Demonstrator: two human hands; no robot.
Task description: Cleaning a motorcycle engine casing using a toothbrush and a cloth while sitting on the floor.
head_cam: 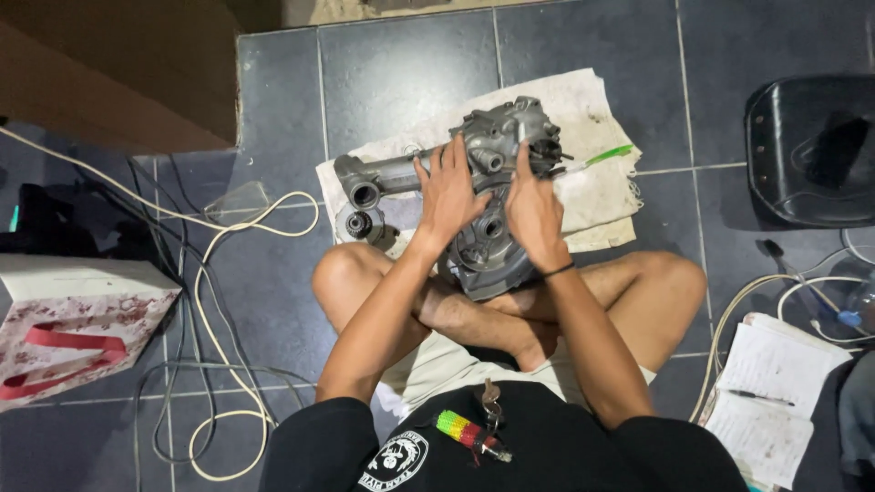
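A grey metal engine casing [497, 146] with a long tubular arm lies on a dirty white cloth [592, 191] spread over dark floor tiles, in front of my crossed legs. My left hand [449, 191] rests flat on top of the casing, fingers spread. My right hand [533, 208] presses on the casing's right side, fingers pointing up toward its top. A green-handled tool [606, 156] sticks out from the casing to the right. A small round gear part [358, 224] sits on the cloth at the left, below the tubular arm.
A black seat [811, 150] lies at the right. An open notebook with a pen [770, 396] sits at lower right among white cables. A patterned bag with red handles [73, 323] and tangled cords [214, 346] lie at the left.
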